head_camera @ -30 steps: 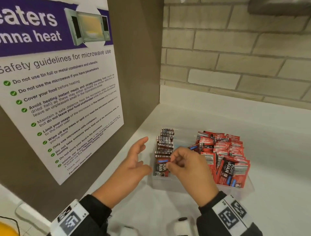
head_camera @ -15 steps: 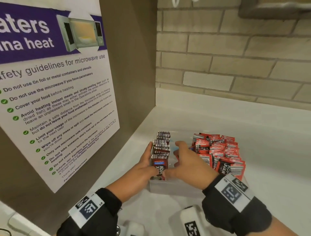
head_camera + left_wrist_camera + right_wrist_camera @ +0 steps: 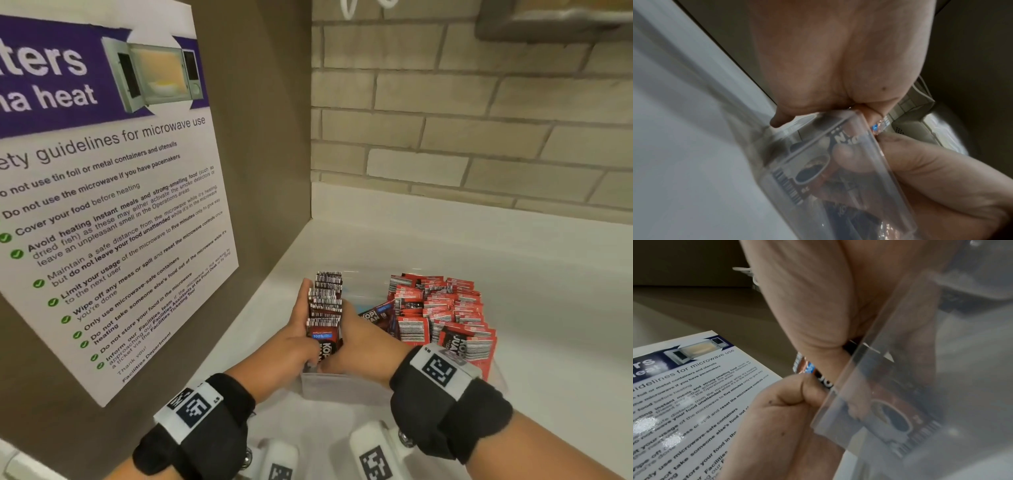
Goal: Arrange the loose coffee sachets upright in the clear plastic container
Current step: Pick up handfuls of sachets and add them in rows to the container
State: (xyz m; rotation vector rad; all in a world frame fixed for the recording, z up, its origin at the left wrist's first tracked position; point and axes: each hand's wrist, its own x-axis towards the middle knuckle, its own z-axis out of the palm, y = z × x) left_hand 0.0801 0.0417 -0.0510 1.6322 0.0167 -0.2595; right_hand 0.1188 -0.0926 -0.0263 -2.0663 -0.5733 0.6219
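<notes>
Head view — left hand and right hand squeeze sachet row; fingertips hidden.

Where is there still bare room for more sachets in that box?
A bare strip in the box runs between the dark row held by the left hand and right hand and the crowded red sachets. Counter right of the box is bare.
</notes>
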